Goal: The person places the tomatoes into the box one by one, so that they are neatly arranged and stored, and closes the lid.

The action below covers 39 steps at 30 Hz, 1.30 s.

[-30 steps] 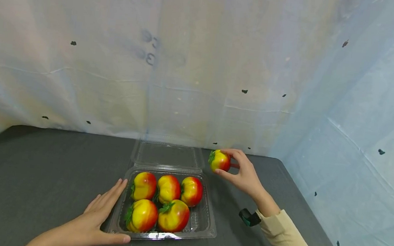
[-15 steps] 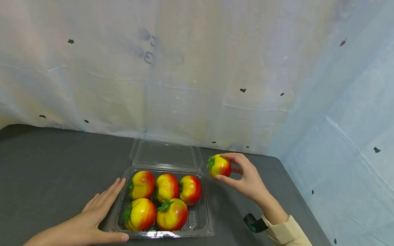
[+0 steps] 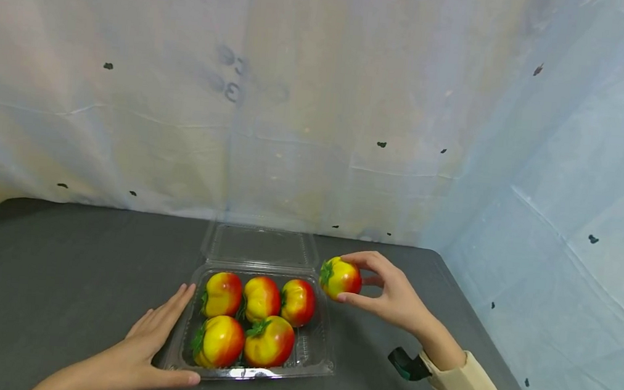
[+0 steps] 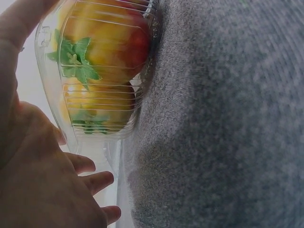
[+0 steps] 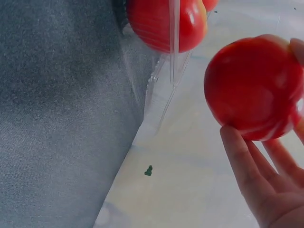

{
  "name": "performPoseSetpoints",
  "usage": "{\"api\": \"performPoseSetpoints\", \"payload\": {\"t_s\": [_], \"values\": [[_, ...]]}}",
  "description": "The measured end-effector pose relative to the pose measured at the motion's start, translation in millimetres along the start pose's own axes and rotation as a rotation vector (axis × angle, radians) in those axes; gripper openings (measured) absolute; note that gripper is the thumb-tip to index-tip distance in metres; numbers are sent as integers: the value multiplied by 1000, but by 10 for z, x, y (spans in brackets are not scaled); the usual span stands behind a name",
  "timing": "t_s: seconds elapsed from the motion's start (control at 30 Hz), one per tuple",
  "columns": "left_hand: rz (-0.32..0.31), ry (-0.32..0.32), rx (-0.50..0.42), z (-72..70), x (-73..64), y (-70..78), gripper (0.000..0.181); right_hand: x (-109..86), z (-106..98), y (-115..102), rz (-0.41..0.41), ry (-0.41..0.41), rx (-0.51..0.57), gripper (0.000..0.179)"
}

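Observation:
My right hand (image 3: 397, 294) holds a red-and-yellow tomato (image 3: 340, 278) with a green leafy top between thumb and fingers, above the right back corner of a clear plastic clamshell box (image 3: 314, 350). In the right wrist view the held tomato (image 5: 254, 88) shows its glossy red side. Several similar tomatoes (image 3: 270, 341) sit in the box: three along the back and two at the front left. The front right spot of the box shows bare ribbed plastic. My left hand (image 3: 139, 347) lies along the box's left side, fingers straight, thumb at its front edge.
The box's transparent lid (image 3: 260, 246) is folded back behind it on the dark grey table (image 3: 83, 268). Pale plastic sheeting (image 3: 296, 125) hangs behind the table and along its right. A dark wrist strap (image 3: 408, 364) hangs by the right sleeve.
My right hand has come lower and nearer with the tomato, slightly leftward towards the box. The left hand stays at the box's side; the whole view shifts slightly left.

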<state>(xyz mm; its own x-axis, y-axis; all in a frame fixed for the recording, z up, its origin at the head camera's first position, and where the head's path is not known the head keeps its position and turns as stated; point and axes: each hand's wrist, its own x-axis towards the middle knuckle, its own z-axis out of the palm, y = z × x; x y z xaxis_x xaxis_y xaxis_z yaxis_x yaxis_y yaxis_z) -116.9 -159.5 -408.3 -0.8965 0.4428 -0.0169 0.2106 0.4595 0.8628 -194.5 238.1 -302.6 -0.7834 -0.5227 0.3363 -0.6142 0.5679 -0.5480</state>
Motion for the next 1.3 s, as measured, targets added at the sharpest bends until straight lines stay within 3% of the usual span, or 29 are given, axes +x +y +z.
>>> {"api": "performPoseSetpoints", "payload": {"t_s": [1.0,1.3], "values": [[3,20,16,11,-1,16,114,-47,63,-208,-39,-173,41,53],[-5,16,27,4,-3,25,114,-79,119,-222,-55,-249,105,50]]}}
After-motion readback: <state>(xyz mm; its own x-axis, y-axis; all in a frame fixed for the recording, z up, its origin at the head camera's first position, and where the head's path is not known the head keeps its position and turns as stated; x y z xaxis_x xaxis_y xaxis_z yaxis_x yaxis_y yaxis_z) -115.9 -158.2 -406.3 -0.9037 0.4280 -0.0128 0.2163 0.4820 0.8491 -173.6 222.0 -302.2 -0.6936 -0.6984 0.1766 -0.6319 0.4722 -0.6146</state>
